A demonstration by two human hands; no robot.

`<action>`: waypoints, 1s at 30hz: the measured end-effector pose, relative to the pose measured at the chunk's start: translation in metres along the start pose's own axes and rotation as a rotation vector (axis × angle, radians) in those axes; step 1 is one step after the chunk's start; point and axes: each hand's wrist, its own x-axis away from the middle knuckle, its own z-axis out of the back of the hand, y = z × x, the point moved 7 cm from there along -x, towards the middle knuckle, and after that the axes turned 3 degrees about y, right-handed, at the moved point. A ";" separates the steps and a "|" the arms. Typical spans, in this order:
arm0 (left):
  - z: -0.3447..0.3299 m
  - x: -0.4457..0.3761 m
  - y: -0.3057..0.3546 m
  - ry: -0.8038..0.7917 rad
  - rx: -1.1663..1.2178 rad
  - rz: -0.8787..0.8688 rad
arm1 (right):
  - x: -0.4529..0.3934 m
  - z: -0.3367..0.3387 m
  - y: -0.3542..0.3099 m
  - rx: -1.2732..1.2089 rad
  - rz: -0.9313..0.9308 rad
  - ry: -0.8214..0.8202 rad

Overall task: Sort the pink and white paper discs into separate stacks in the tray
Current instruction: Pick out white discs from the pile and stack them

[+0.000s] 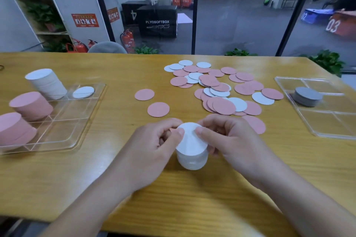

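A stack of white discs (pixel 191 150) stands on the table near me. My left hand (pixel 154 144) grips its left side and my right hand (pixel 229 138) grips its right side, thumbs on the top disc. A loose pile of pink and white discs (pixel 221 90) lies beyond my hands. Two single pink discs (pixel 144 94) (pixel 158 109) lie apart to its left. The clear tray (pixel 81 121) at the left holds a tall white stack (pixel 46 82), one white disc (pixel 83 92) and two pink stacks (pixel 30 105) (pixel 13 131).
A second clear tray (pixel 327 121) at the right holds a short stack of grey discs (pixel 307 98). The wooden table (pixel 192 198) ends near me at the bottom. Glass panels and plants stand behind the far edge.
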 end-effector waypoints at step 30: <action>0.012 -0.009 -0.042 0.298 0.276 0.144 | 0.021 0.026 0.011 0.127 0.125 0.423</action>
